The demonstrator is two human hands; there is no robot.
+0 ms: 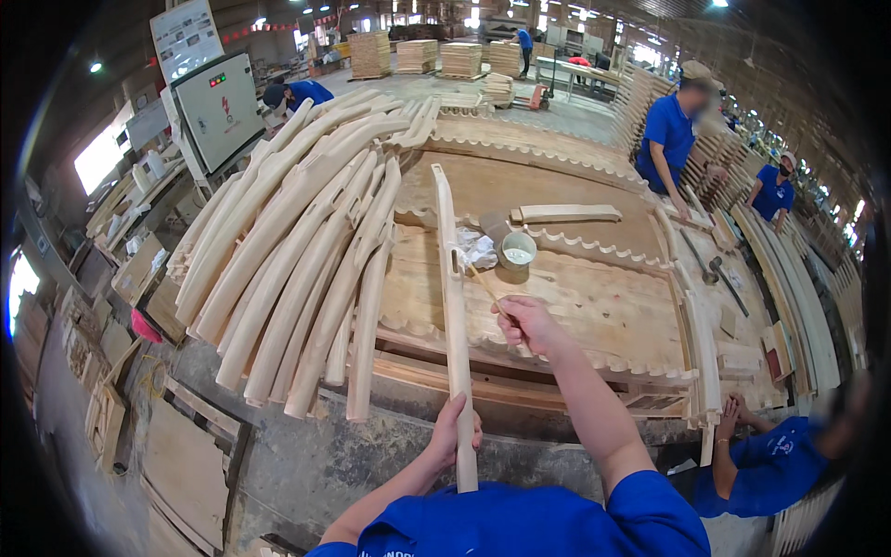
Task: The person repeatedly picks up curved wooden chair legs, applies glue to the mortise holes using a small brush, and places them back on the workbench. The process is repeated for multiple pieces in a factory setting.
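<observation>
My left hand is wrapped around the lower end of a long pale wooden chair leg, which runs away from me over the worktable. Slots are cut into its side. Pinched in my right hand is a thin wooden stick, its tip at a slot in the leg. Just beyond the stick stands a small tub with white stuff inside, probably glue. Crumpled white paper or cloth lies between tub and leg. Farther off rests a shorter shaped wood piece.
A big pile of similar curved wooden legs covers the table's left side. Scalloped wooden strips cross the tabletop. A hammer lies at the right. Co-workers stand by the right side, one close to me. An electrical cabinet stands back left.
</observation>
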